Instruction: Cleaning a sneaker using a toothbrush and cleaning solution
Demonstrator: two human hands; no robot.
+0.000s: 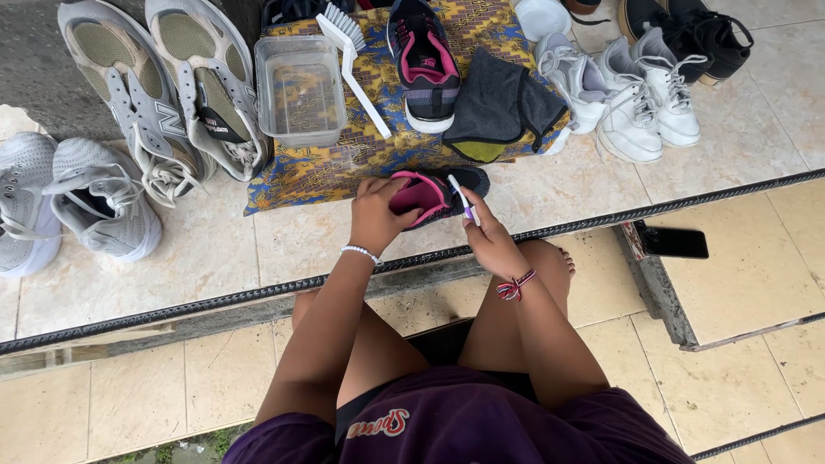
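My left hand (375, 212) grips a black sneaker with a pink lining (436, 192), fingers curled inside its opening. My right hand (488, 238) holds a small brush with a white and purple handle (462, 199) against the shoe's side. Its matching sneaker (424, 62) rests on a blue and yellow patterned cloth (344, 163) farther away. A clear plastic tub of water (302, 89), a white scrub brush (352, 53) and a dark grey cloth with a yellow side (501, 109) also lie on that patterned cloth.
Grey sneakers stand at the left (103, 198) and upper left (172, 82). White sneakers (627, 90) and black shoes (687, 30) sit at the upper right. A black phone (675, 243) lies on the step edge (258, 292). My knees are below.
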